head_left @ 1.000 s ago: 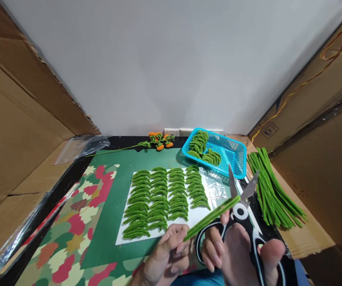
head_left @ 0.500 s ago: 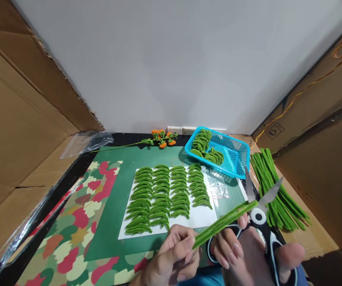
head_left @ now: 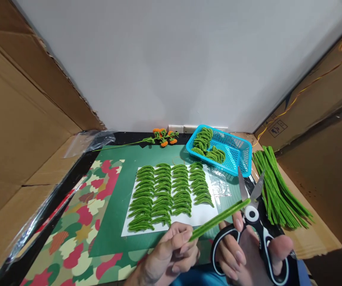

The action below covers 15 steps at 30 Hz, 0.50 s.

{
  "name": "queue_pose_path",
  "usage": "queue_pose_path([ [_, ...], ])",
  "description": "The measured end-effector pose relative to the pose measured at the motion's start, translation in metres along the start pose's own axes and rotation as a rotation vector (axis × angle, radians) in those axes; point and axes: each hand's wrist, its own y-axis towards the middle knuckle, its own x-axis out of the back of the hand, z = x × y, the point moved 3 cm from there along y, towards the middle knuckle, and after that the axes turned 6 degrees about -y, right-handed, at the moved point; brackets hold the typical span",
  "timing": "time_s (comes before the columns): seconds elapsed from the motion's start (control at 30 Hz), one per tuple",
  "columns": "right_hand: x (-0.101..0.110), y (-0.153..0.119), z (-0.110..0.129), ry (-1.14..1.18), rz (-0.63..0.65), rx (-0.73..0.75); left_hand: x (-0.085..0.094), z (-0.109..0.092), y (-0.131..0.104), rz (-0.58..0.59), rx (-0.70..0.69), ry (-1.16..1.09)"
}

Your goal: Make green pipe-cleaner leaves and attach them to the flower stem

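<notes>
Between the thumb and fingers of my left hand [head_left: 175,250] is the lower end of some green pipe cleaners [head_left: 218,219], held side by side and slanting up to the right. My right hand [head_left: 248,254] has its fingers and thumb through the handles of black-and-white scissors [head_left: 251,214]. The scissor blades are spread apart, and the pipe cleaners' far tips lie by the pivot, at the base of the blades. Beyond my hands, rows of short curved green pipe cleaner pieces [head_left: 162,194] lie in columns on a white sheet [head_left: 205,217].
A blue plastic basket [head_left: 233,143] with curved green pieces stands at the back right. Beside it lies a bundle of long green pipe cleaners [head_left: 281,190]. An orange flower stem [head_left: 163,137] lies along the back of the green mat [head_left: 111,222]. Cardboard [head_left: 19,119] walls the left side.
The scissors and my right hand have moved slightly left, and the blades are a little closer together. The pipe cleaners are turned so they look thinner. The view has shifted slightly.
</notes>
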Motion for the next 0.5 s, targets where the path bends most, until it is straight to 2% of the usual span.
queue_pose_path([
  [0.07, -0.005, 0.003, 0.000, -0.002, -0.006, -0.013, 0.000, -0.002, -0.002, -0.003, -0.011, 0.004],
  [0.2, -0.013, 0.008, -0.001, 0.047, 0.087, 0.061, 0.001, -0.006, -0.003, -0.024, -0.043, -0.021],
  [0.33, -0.017, 0.006, 0.000, 0.031, -0.031, 0.004, 0.003, -0.003, -0.001, -0.033, -0.046, -0.014],
  [0.43, -0.017, 0.001, 0.003, 0.047, -0.041, -0.014, 0.005, 0.000, 0.000, -0.043, -0.035, -0.004],
  [0.5, -0.009, -0.003, 0.001, 0.017, -0.065, -0.025, 0.005, 0.001, 0.001, -0.041, -0.030, 0.011],
])
